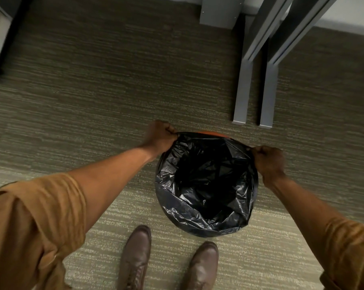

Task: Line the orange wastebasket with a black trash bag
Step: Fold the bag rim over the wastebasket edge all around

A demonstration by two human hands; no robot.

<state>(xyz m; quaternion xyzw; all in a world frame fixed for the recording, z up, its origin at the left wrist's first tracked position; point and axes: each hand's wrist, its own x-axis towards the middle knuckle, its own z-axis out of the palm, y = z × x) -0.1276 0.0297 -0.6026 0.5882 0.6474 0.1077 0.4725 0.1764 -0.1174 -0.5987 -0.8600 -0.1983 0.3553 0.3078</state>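
At lower center of the frame, the black trash bag (206, 181) covers the orange wastebasket (216, 133) except its far rim. The left hand (161, 137) and right hand (269, 162), 2 closed fists, pinch the hem at opposite sides; the uncovered rim lies just beyond them.

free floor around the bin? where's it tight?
Widest bare carpet lies beyond the left hand, between the dark furniture base and the grey desk legs. Also open right of the right hand. Tight: trash bag to shoes, and wastebasket to desk legs.
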